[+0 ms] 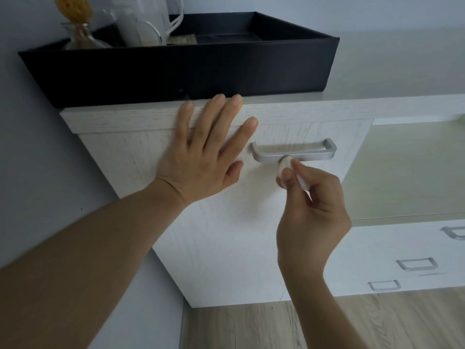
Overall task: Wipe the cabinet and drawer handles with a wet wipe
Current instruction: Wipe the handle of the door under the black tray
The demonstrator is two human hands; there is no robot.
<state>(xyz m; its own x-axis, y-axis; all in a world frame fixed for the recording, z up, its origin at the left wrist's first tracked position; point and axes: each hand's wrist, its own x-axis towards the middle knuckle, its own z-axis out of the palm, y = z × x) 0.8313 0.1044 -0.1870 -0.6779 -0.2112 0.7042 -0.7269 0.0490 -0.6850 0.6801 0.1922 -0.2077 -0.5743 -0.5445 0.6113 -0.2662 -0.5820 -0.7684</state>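
Observation:
A silver bar handle (312, 155) runs across the top of a white wood-grain cabinet front (226, 235). My right hand (312, 215) pinches a folded white wet wipe (285, 167) between thumb and fingers and presses it against the underside of the handle, near its middle. My left hand (206, 152) lies flat on the cabinet front just left of the handle, fingers spread, fingertips reaching the cabinet's top edge. Three more silver drawer handles show at the lower right: one (454, 233), one (416, 263), one (384, 285).
A black open tray (176, 71) sits on the cabinet top, holding a white pitcher (148, 21) and a glass vase (80, 34). A pale countertop (402, 66) extends right. A grey wall is at the left; wooden floor (251, 328) lies below.

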